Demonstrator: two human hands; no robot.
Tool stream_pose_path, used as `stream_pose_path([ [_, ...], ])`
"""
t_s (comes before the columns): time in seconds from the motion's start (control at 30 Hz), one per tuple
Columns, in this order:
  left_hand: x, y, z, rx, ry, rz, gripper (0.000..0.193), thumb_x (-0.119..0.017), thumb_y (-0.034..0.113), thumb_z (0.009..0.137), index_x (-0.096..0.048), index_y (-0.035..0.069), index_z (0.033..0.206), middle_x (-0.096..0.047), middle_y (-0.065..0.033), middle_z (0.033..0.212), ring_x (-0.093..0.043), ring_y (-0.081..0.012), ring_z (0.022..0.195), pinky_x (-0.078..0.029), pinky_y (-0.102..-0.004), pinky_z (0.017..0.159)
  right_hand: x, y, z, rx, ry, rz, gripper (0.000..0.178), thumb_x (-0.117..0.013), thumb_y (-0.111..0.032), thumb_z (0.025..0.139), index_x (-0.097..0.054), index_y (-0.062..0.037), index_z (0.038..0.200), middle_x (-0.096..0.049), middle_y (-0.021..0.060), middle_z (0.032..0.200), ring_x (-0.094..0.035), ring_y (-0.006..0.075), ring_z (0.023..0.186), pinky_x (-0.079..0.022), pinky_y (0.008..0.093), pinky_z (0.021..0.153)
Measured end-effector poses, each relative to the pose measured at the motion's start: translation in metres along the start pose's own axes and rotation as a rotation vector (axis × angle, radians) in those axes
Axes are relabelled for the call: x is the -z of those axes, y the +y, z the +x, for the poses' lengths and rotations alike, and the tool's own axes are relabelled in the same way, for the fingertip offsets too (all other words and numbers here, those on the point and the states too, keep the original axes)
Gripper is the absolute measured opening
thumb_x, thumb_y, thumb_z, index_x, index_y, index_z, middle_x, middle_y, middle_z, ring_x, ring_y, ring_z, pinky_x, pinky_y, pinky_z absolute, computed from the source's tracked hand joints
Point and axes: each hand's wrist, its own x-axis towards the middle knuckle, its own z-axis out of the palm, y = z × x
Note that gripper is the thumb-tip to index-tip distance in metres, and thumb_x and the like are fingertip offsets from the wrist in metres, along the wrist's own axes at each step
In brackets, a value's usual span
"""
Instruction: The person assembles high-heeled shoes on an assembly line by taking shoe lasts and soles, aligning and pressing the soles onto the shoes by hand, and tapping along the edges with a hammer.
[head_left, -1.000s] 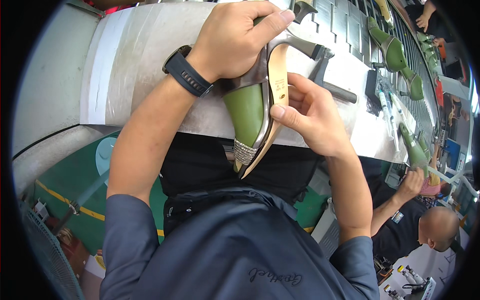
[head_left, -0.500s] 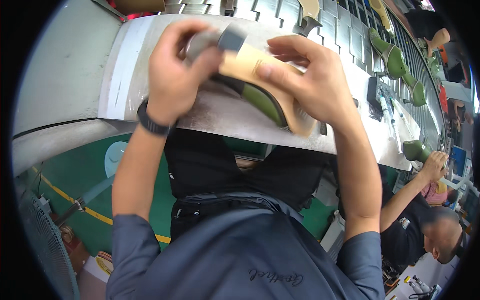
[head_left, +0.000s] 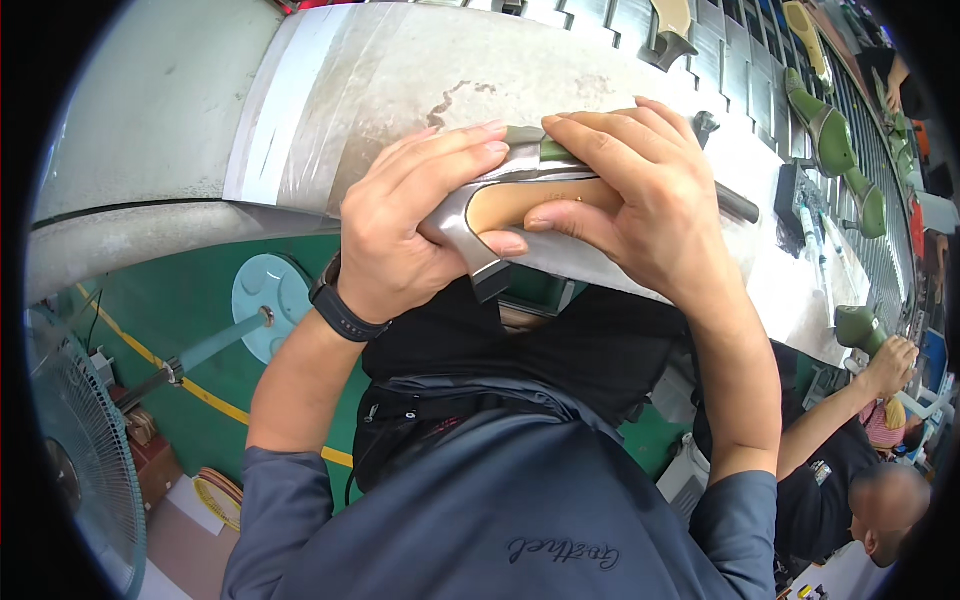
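A high-heeled shoe (head_left: 508, 205) with a silver-grey upper and tan sole lies on its side between my hands, just above the table's near edge. Its dark-tipped heel points down toward me, and a bit of green shows inside the opening. My left hand (head_left: 412, 212) wraps the heel end, thumb beneath and fingers across the upper. My right hand (head_left: 648, 185) closes round the front part, its thumb pressed on the sole. The toe is hidden under that hand.
The pale worktable (head_left: 400, 80) is stained. Beside my right hand lies a dark rod (head_left: 738, 203). Farther right are a black box (head_left: 797, 205) and syringes (head_left: 818, 255). Green shoe lasts (head_left: 825, 130) sit on the conveyor (head_left: 745, 90). A co-worker's hand (head_left: 888, 365) holds another green last. A fan stands lower left.
The shoe has been turned: its heel was up at the far left and now points toward me. Both hands have closed round it. The view has shifted slightly.
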Motion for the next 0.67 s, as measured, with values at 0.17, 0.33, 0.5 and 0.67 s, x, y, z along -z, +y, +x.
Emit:
stream_pose_path([
  [0.17, -0.009, -0.002, -0.008, 0.023, 0.093, -0.011, 0.066, -0.090, 0.040, 0.078, -0.069, 0.001, 0.126, -0.073, -0.0203, 0.125, -0.071, -0.0340, 0.117, -0.051, -0.0487, 0.106, 0.001, -0.003, 0.007, 0.019, 0.000, 0.011, 0.052, -0.085, -0.044, 0.073, -0.075, -0.0057, 0.108, -0.076, 0.0052, 0.099, -0.070, 0.0236, 0.091, -0.050, 0.0419, 0.093],
  [0.33, -0.020, 0.002, -0.015, 0.003, 0.151, 0.049, 0.063, -0.089, 0.040, 0.081, -0.067, 0.003, 0.126, -0.074, -0.0185, 0.123, -0.072, -0.0330, 0.116, -0.052, -0.0500, 0.105, 0.001, -0.004, 0.006, 0.028, -0.040, 0.026, 0.052, -0.087, -0.033, 0.073, -0.075, -0.0019, 0.113, -0.077, 0.0102, 0.107, -0.070, 0.0271, 0.090, -0.051, 0.0437, 0.091],
  [0.5, -0.028, 0.001, -0.024, -0.032, 0.180, 0.096, 0.060, -0.088, 0.039, 0.083, -0.066, 0.005, 0.127, -0.074, -0.0169, 0.122, -0.073, -0.0320, 0.115, -0.052, -0.0510, 0.104, 0.003, -0.009, 0.003, -0.030, -0.084, 0.028, 0.052, -0.089, -0.031, 0.071, -0.077, -0.0026, 0.113, -0.078, 0.0111, 0.111, -0.072, 0.0265, 0.097, -0.050, 0.0448, 0.096],
  [0.67, -0.041, 0.004, -0.032, -0.005, 0.273, 0.103, 0.055, -0.087, 0.037, 0.082, -0.068, 0.009, 0.126, -0.074, -0.0102, 0.126, -0.072, -0.0266, 0.116, -0.046, -0.0473, 0.109, 0.006, -0.013, 0.005, -0.077, -0.123, 0.053, 0.052, -0.091, -0.030, 0.069, -0.078, -0.0037, 0.112, -0.078, 0.0117, 0.111, -0.072, 0.0270, 0.099, -0.049, 0.0472, 0.101],
])
